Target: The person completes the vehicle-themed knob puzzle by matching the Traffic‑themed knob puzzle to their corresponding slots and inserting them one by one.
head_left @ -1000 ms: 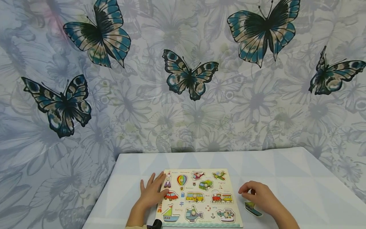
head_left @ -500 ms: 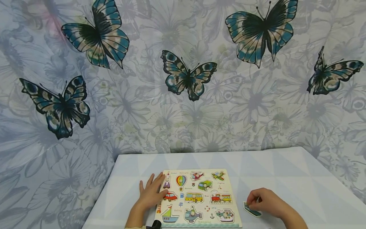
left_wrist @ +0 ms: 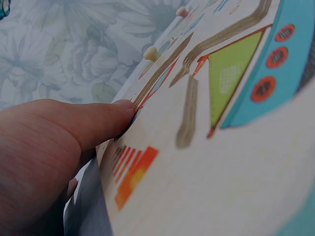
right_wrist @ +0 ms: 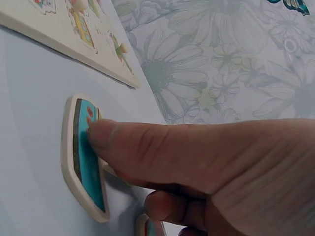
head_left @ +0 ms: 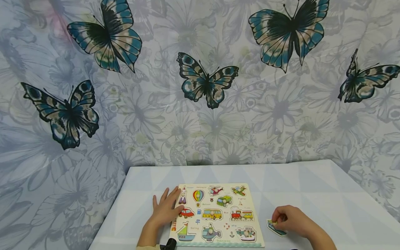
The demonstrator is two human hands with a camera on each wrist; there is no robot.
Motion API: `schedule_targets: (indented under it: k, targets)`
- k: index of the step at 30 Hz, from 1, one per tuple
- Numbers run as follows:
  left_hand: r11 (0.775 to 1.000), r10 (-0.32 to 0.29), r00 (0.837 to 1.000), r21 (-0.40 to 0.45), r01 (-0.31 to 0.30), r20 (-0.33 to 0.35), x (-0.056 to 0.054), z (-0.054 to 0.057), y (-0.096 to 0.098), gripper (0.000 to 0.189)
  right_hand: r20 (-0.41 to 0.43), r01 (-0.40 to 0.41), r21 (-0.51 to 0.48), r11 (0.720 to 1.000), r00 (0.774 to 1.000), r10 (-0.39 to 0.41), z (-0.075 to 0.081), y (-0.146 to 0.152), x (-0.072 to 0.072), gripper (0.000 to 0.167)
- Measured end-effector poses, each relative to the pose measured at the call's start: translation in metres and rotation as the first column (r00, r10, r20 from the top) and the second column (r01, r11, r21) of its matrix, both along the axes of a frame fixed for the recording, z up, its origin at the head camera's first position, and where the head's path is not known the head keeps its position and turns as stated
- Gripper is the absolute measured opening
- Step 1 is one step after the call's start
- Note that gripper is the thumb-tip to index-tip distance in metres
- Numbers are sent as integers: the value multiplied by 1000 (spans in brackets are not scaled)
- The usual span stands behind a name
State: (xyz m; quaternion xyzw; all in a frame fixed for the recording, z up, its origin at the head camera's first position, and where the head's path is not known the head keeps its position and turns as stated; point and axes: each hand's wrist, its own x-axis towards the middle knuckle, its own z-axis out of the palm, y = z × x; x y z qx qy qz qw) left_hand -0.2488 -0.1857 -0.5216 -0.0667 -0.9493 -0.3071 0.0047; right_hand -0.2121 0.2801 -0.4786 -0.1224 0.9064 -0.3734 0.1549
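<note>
My left hand [head_left: 164, 210] rests on the left edge of a wooden puzzle board [head_left: 189, 200], fingers spread and straight. In the left wrist view the thumb [left_wrist: 110, 123] lies on the board near a sailboat picture [left_wrist: 236, 73] with a green sail and teal hull. To the right of the board, my right hand [head_left: 292, 220] pinches a sailboat puzzle piece [head_left: 275, 230] close over the table. The right wrist view shows the thumb against this piece's teal hull [right_wrist: 88, 167], with its pale wooden edge facing the camera; the fingers hide much of the rest.
Vehicle pictures cover the board, among them a bus [head_left: 212, 214], a train [head_left: 242, 215] and a ship [head_left: 246, 234]. Part of another puzzle piece [right_wrist: 142, 226] shows below the right hand. Behind the white table [head_left: 312, 180] hangs a butterfly-patterned cloth [head_left: 218, 139].
My right hand has moved slightly right and down, from hovering over the sailboat puzzle piece to pinching it. The left hand and the board have stayed put.
</note>
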Motion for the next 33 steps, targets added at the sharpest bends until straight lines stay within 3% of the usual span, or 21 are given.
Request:
schedule_targets:
  k: [6,14,33]
  targets:
    - [1000,2,1000,2,-2,-6,1,1,1,68,-34,5,18,1000,999,-4,-2,1,-1,18]
    - [1000,-4,1000,8,4,-8,1,-1,0,68,-18,-8,-5,1000,1000,8,-10,5,-2,21]
    - [1000,-2,1000,19,2,-7,1,0,1,67,-20,33,10,999,999,-32,-6,-2,-2,18]
